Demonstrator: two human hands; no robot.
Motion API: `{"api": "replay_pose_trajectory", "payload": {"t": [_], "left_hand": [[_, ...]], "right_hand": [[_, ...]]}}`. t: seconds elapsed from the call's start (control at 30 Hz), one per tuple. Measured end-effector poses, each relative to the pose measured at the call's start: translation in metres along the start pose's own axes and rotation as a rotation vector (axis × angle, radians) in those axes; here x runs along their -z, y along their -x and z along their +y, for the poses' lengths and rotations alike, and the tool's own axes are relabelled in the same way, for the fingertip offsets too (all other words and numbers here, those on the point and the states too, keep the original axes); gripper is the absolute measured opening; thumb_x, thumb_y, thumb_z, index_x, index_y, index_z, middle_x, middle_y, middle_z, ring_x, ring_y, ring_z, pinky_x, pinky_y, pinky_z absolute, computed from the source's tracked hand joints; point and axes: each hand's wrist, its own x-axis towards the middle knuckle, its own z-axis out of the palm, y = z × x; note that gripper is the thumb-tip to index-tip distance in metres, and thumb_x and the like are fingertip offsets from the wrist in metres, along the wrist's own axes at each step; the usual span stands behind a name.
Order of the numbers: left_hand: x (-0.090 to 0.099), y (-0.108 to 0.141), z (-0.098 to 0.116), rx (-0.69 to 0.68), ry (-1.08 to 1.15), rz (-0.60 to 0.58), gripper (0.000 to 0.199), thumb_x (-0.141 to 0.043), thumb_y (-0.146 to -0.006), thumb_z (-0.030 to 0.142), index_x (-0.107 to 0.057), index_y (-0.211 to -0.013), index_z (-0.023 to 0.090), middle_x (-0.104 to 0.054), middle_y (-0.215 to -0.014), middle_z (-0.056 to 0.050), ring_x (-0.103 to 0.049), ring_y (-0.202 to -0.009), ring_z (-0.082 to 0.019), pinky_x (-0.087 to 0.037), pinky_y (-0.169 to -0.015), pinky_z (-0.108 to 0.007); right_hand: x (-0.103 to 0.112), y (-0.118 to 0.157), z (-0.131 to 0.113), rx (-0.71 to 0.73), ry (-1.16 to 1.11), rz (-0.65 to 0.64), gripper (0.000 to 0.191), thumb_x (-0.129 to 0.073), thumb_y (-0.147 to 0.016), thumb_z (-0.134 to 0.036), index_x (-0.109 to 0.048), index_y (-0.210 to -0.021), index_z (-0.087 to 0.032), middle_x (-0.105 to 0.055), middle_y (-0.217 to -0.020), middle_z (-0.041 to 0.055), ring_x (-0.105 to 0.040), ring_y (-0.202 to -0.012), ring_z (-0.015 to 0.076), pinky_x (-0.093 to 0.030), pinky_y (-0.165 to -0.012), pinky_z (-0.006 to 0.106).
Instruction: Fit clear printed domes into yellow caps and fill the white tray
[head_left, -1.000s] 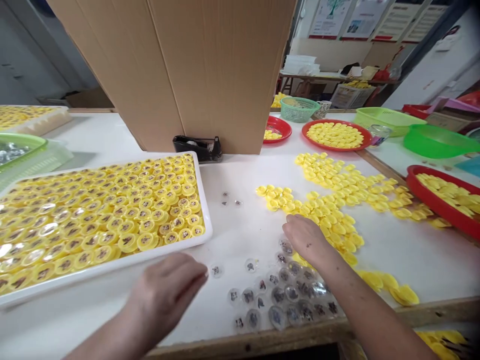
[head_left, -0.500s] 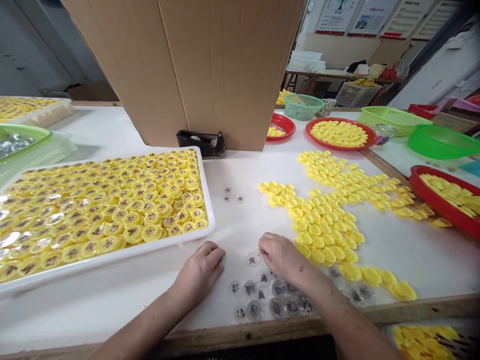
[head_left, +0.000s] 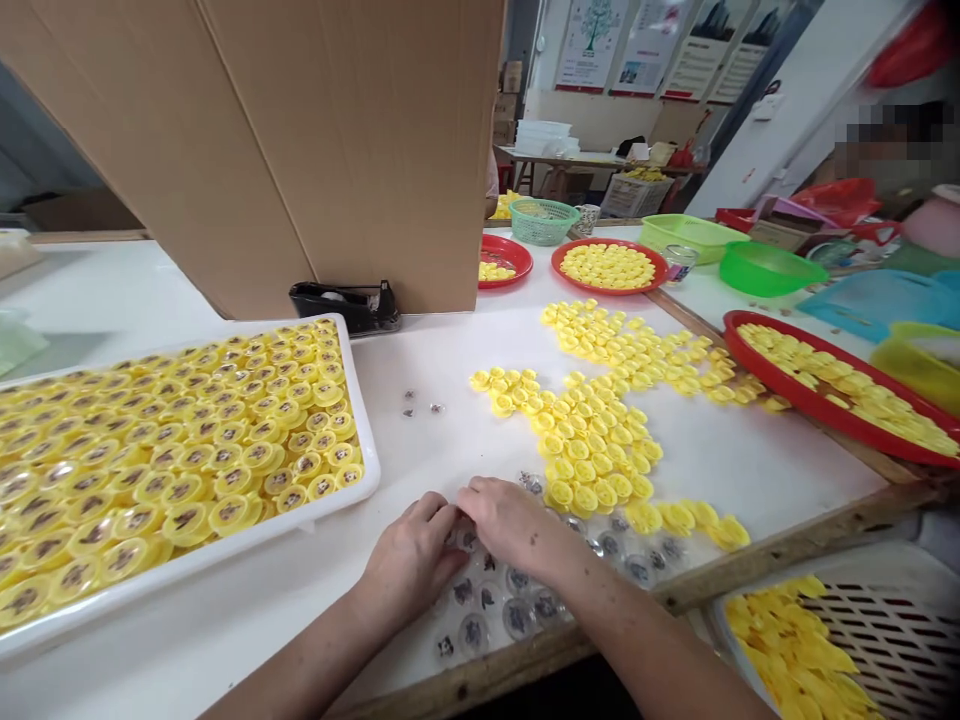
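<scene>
My left hand point(head_left: 411, 552) and my right hand point(head_left: 511, 522) meet fingertip to fingertip over the near part of the white table point(head_left: 420, 450). Fingers on both are bent and pressed together; whatever they pinch is hidden. Under and beside them lie several small clear round discs point(head_left: 517, 617) with dark printed pictures. Beyond my right hand spreads a patch of yellow round pieces point(head_left: 592, 440). To the left stands a white tray point(head_left: 365, 445) packed with yellow round pieces bearing printed pictures point(head_left: 187, 485). Three small discs point(head_left: 409, 411) sit apart, right of the tray.
A large cardboard box point(head_left: 360, 150) rises behind a black tape dispenser point(head_left: 345, 305). Red plates point(head_left: 847, 412) of yellow pieces, a green basin point(head_left: 772, 270) and a teal basket point(head_left: 544, 222) stand right and back. A basket of yellow pieces point(head_left: 795, 650) is below the wooden table edge point(head_left: 480, 680).
My right hand has moved left and now meets my left hand. The view has turned right, bringing a person at the right edge and the lower basket into view.
</scene>
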Motion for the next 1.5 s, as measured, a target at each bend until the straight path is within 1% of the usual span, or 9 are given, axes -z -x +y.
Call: {"api": "replay_pose_trajectory", "payload": {"t": [0.13,0.3,0.43,0.6,0.7,0.83,1.03,1.17,1.5], "left_hand": [[-0.006,-0.005,-0.001,0.019,-0.018,0.039,0.019,-0.06,-0.074,0.022,-0.052,-0.091,0.02,-0.054,-0.092,-0.004,-0.057,-0.081,-0.02,-0.05,-0.069,-0.033],[-0.011,0.003,-0.002,-0.001,0.014,0.075,0.021,-0.058,-0.075,0.02,-0.053,-0.096,0.021,-0.055,-0.094,-0.005,-0.057,-0.082,-0.02,-0.051,-0.07,-0.033],[-0.011,0.007,-0.002,-0.036,0.032,0.093,0.024,-0.057,-0.076,0.019,-0.054,-0.099,0.022,-0.056,-0.097,-0.006,-0.057,-0.087,-0.021,-0.051,-0.074,-0.035],[-0.005,0.009,-0.004,-0.019,0.075,0.05,0.019,-0.058,-0.075,0.018,-0.056,-0.093,0.021,-0.055,-0.097,-0.005,-0.058,-0.082,-0.019,-0.051,-0.071,-0.033],[-0.002,0.011,-0.007,0.011,0.126,0.017,0.02,-0.057,-0.074,0.016,-0.056,-0.094,0.021,-0.054,-0.098,-0.005,-0.057,-0.078,-0.017,-0.051,-0.07,-0.031],[0.0,0.013,-0.011,0.03,0.153,-0.013,0.022,-0.056,-0.073,0.014,-0.056,-0.094,0.021,-0.054,-0.098,-0.004,-0.057,-0.078,-0.016,-0.049,-0.069,-0.029],[0.002,0.014,-0.015,0.045,0.173,-0.036,0.021,-0.056,-0.072,0.014,-0.056,-0.092,0.021,-0.053,-0.096,-0.004,-0.057,-0.078,-0.016,-0.048,-0.069,-0.029],[0.001,0.013,-0.018,0.041,0.19,-0.051,0.02,-0.054,-0.074,0.014,-0.056,-0.092,0.021,-0.053,-0.095,-0.004,-0.057,-0.079,-0.016,-0.048,-0.07,-0.029],[-0.004,0.014,-0.022,0.008,0.158,-0.049,0.022,-0.052,-0.078,0.017,-0.056,-0.098,0.021,-0.054,-0.099,-0.005,-0.058,-0.08,-0.017,-0.049,-0.071,-0.032]], "right_hand": [[-0.002,0.001,0.002,-0.011,-0.008,0.007,0.021,-0.048,-0.076,-0.003,-0.057,-0.089,-0.017,-0.059,-0.084,0.0042,-0.058,-0.074,0.0182,-0.041,-0.064,0.028],[-0.005,0.002,0.001,-0.046,-0.006,0.019,0.019,-0.044,-0.083,-0.008,-0.06,-0.089,-0.016,-0.059,-0.084,0.0065,-0.058,-0.072,0.0195,-0.041,-0.061,0.029],[-0.008,0.002,0.002,-0.073,-0.017,0.019,0.018,-0.045,-0.083,-0.008,-0.061,-0.087,-0.017,-0.06,-0.084,0.0059,-0.057,-0.07,0.0178,-0.04,-0.062,0.028],[-0.005,0.005,0.015,-0.126,-0.06,0.038,0.02,-0.046,-0.084,-0.007,-0.062,-0.091,-0.016,-0.059,-0.087,0.006,-0.056,-0.077,0.0165,-0.04,-0.069,0.026],[0.001,0.007,0.02,-0.11,-0.085,0.036,0.022,-0.044,-0.087,-0.009,-0.063,-0.094,-0.018,-0.058,-0.088,0.0056,-0.056,-0.079,0.0153,-0.039,-0.071,0.026],[0.004,0.006,0.012,-0.052,-0.091,0.005,0.022,-0.044,-0.088,-0.01,-0.065,-0.09,-0.018,-0.057,-0.086,0.0044,-0.055,-0.076,0.0135,-0.039,-0.069,0.024],[-0.008,0.002,0.005,0.029,-0.06,-0.072,0.02,-0.045,-0.086,-0.008,-0.06,-0.076,-0.016,-0.054,-0.079,0.003,-0.049,-0.063,0.0117,-0.036,-0.058,0.024],[-0.01,0.004,0.005,0.024,-0.032,-0.081,0.019,-0.043,-0.085,-0.006,-0.058,-0.081,-0.016,-0.055,-0.082,0.004,-0.049,-0.065,0.0135,-0.035,-0.058,0.026],[0.002,0.005,0.002,-0.025,-0.068,-0.072,0.017,-0.045,-0.085,-0.01,-0.06,-0.088,-0.015,-0.062,-0.088,0.006,-0.056,-0.072,0.0144,-0.04,-0.063,0.024]]}}
